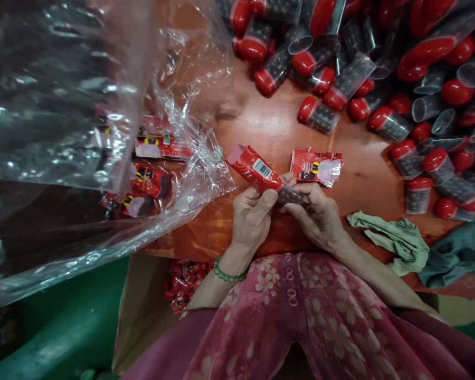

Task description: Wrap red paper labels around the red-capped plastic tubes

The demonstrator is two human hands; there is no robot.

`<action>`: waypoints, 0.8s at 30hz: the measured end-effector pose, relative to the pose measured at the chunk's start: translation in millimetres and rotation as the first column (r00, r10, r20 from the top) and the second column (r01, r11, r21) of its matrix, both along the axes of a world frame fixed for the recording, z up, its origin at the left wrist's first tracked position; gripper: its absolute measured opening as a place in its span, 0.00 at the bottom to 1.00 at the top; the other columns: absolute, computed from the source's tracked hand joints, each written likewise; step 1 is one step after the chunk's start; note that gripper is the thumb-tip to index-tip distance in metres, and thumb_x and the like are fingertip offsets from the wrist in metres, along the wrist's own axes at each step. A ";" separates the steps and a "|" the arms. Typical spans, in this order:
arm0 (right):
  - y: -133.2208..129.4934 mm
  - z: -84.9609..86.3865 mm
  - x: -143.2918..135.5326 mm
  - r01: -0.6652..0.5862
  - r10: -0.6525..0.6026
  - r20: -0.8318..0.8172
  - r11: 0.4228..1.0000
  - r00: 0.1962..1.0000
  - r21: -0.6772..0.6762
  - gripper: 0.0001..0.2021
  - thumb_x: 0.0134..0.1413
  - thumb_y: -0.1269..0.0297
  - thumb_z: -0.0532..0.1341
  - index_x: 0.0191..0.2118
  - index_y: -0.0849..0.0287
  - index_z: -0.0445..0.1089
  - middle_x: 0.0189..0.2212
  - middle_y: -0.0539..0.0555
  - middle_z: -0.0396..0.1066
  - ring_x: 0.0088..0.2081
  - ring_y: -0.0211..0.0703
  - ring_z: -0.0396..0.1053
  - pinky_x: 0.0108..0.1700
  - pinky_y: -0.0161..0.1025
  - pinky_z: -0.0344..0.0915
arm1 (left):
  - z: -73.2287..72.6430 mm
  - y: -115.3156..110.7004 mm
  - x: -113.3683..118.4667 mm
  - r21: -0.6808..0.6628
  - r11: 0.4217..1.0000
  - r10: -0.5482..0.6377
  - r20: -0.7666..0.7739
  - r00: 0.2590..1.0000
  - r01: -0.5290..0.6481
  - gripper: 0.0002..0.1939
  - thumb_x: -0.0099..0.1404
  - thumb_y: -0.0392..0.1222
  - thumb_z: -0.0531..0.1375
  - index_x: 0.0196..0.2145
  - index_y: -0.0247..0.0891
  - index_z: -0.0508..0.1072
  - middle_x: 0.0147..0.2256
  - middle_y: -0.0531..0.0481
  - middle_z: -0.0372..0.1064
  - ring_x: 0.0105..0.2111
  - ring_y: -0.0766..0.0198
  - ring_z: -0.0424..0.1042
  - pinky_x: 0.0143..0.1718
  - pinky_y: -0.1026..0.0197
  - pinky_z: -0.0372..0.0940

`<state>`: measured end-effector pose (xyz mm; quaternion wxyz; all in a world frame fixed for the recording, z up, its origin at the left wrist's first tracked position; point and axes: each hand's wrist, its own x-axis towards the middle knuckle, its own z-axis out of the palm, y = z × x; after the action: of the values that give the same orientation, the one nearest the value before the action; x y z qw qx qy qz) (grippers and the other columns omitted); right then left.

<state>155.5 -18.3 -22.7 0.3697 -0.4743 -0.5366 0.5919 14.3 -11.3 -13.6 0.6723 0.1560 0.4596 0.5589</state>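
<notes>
Between my two hands, above the table's near edge, is a red printed packet with a white barcode label, tilted up to the left. A clear, dark-dotted tube sticks out of its lower right end. My left hand pinches the packet's lower side, thumb on top. The fingers of my right hand are closed round the tube's end. How far the tube reaches inside the packet is hidden. Just beyond my right hand, another red packet lies flat on the wooden table.
Many red-capped clear tubes are heaped at the upper right. A large clear plastic bag covers the left side, with red packets under it. A cardboard box below holds red packets. Green cloth lies at right.
</notes>
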 end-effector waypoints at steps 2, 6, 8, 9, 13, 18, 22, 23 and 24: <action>0.7 1.0 -2.0 -0.024 0.007 -0.161 0.995 0.987 -0.101 0.08 0.65 0.58 0.62 0.43 0.54 0.65 0.31 0.48 0.75 0.30 0.36 0.74 0.36 0.35 0.69 | 0.4 -1.7 0.2 0.007 1.000 -0.022 -0.005 1.000 0.022 0.19 0.51 0.56 0.73 0.29 0.37 0.80 0.33 0.46 0.81 0.25 0.65 0.76 0.28 0.62 0.73; 5.6 1.5 -6.0 -0.118 0.012 -0.373 0.957 0.928 -0.263 0.13 0.63 0.52 0.63 0.42 0.55 0.64 0.32 0.49 0.77 0.29 0.37 0.75 0.33 0.35 0.70 | 2.4 -1.0 -8.0 0.056 0.998 -0.032 -0.012 0.999 0.032 0.22 0.51 0.59 0.72 0.32 0.37 0.79 0.37 0.44 0.81 0.23 0.66 0.74 0.23 0.64 0.69; 7.5 0.9 -7.7 -0.120 0.003 -0.378 0.951 0.926 -0.284 0.14 0.62 0.52 0.64 0.43 0.55 0.65 0.32 0.49 0.77 0.29 0.37 0.75 0.33 0.34 0.69 | 3.4 2.0 -12.3 0.086 0.996 0.003 -0.028 1.000 0.000 0.23 0.52 0.62 0.71 0.32 0.38 0.78 0.39 0.43 0.81 0.31 0.61 0.78 0.26 0.63 0.71; 7.6 0.4 -8.4 -0.118 0.002 -0.379 0.951 0.925 -0.284 0.13 0.62 0.52 0.64 0.43 0.55 0.65 0.32 0.49 0.77 0.29 0.37 0.75 0.32 0.34 0.69 | 3.6 3.6 -13.5 0.085 0.996 0.011 -0.035 0.999 -0.008 0.23 0.52 0.61 0.71 0.30 0.38 0.77 0.39 0.43 0.81 0.34 0.59 0.79 0.27 0.63 0.72; 1.7 -2.1 -10.9 -0.064 0.000 -0.259 0.969 0.966 -0.240 0.12 0.63 0.53 0.62 0.43 0.54 0.64 0.32 0.48 0.76 0.29 0.36 0.73 0.34 0.35 0.69 | 1.9 6.1 -10.4 0.040 0.999 0.020 -0.043 0.999 -0.018 0.20 0.55 0.58 0.70 0.27 0.38 0.75 0.36 0.45 0.81 0.37 0.57 0.80 0.30 0.62 0.73; -6.5 -6.1 -16.6 0.017 -0.053 -0.168 0.978 0.984 -0.207 0.11 0.65 0.53 0.61 0.43 0.54 0.63 0.31 0.47 0.74 0.31 0.37 0.73 0.38 0.37 0.69 | -4.6 -2.1 -1.5 0.027 0.999 0.033 -0.026 0.999 -0.033 0.20 0.57 0.58 0.69 0.30 0.37 0.76 0.28 0.49 0.78 0.19 0.70 0.69 0.19 0.68 0.63; -1.7 -5.6 -20.8 -0.056 -0.061 -0.364 0.952 0.929 -0.302 0.12 0.64 0.53 0.62 0.39 0.54 0.63 0.32 0.47 0.76 0.28 0.35 0.72 0.35 0.35 0.69 | -7.1 -5.1 -5.8 -0.020 0.999 -0.027 -0.041 0.999 0.027 0.19 0.59 0.57 0.68 0.30 0.37 0.76 0.20 0.55 0.71 0.13 0.74 0.59 0.14 0.68 0.57; 0.3 -4.6 -21.2 -0.067 -0.059 -0.383 0.949 0.922 -0.307 0.12 0.64 0.53 0.62 0.39 0.55 0.63 0.32 0.48 0.76 0.28 0.35 0.73 0.35 0.35 0.69 | -7.1 -4.5 -9.0 -0.025 0.999 -0.046 -0.041 0.998 0.045 0.19 0.58 0.57 0.69 0.32 0.37 0.76 0.21 0.54 0.72 0.14 0.73 0.60 0.15 0.67 0.59; 2.1 -3.3 -21.3 -0.077 -0.054 -0.392 0.948 0.918 -0.310 0.12 0.63 0.53 0.62 0.40 0.55 0.64 0.33 0.48 0.76 0.28 0.35 0.73 0.35 0.35 0.69 | -6.8 -3.4 -12.7 -0.023 0.998 -0.059 -0.033 0.998 0.059 0.21 0.56 0.58 0.70 0.34 0.37 0.77 0.23 0.52 0.74 0.15 0.72 0.62 0.16 0.66 0.61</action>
<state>134.2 -16.2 -26.0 0.3852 -0.3951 -0.3506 0.7567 1.6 -14.7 -20.4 0.6823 0.1717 0.4722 0.5310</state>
